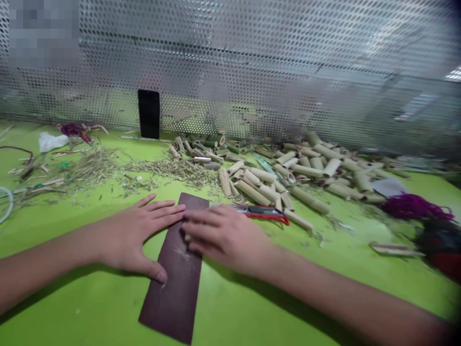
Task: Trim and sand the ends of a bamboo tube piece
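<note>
A dark brown strip of sandpaper [176,293] lies on the green tabletop, with pale scuff marks and dust near its middle. My left hand [133,235] rests open across its left edge, fingers stretched out and thumb pressed on the surface. Over the upper part of the strip, my right hand [230,238] is closed, slightly blurred, around a small piece of bamboo [188,238]. Only a pale end of that piece shows below the fingertips; the rest is hidden. Just behind my right hand lies a utility knife [261,211] with a red and black handle.
Cut bamboo tubes [259,185] are heaped at the back centre and right. Shavings [173,168] spread to the left of them. A phone [149,114] leans on the perforated metal screen [230,57]. Purple yarn [418,206] and a split bamboo piece [396,249] lie at right.
</note>
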`<state>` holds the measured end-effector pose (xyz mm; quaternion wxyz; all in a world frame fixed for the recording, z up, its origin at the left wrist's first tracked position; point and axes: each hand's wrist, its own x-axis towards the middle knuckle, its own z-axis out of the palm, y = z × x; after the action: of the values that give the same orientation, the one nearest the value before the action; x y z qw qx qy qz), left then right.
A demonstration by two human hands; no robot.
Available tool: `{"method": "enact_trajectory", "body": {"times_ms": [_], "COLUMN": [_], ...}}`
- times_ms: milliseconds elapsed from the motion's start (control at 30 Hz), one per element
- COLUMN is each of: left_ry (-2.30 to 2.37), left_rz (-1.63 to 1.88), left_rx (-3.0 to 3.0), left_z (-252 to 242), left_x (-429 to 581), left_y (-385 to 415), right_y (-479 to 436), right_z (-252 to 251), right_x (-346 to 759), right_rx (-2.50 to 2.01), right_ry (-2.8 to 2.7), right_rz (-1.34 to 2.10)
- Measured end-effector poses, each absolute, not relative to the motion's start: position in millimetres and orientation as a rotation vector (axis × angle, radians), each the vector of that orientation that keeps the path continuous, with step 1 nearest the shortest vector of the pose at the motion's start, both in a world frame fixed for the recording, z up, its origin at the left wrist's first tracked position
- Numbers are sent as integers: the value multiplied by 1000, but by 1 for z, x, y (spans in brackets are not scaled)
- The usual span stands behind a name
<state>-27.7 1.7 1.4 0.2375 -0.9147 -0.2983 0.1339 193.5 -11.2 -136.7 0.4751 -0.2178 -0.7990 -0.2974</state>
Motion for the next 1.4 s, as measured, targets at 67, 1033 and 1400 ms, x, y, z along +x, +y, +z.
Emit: {"method": "enact_trajectory", "body": {"times_ms": [67, 1033, 1400], "left_ry": [-820, -821, -836], "left_rz": [372, 367, 359], "left_rx": [-2509, -2556, -2567], "left_z": [1, 2, 1], "left_x": [-28, -27, -24], "left_y": [2, 2, -1], "right_y": [-13, 18, 1], "right_z": [-138, -123, -116], "right_x": [193, 210, 208], "right_rx": [-624, -291, -837], "right_ry": [-1915, -1447, -1849], "right_rz": [-731, 1112, 21]}}
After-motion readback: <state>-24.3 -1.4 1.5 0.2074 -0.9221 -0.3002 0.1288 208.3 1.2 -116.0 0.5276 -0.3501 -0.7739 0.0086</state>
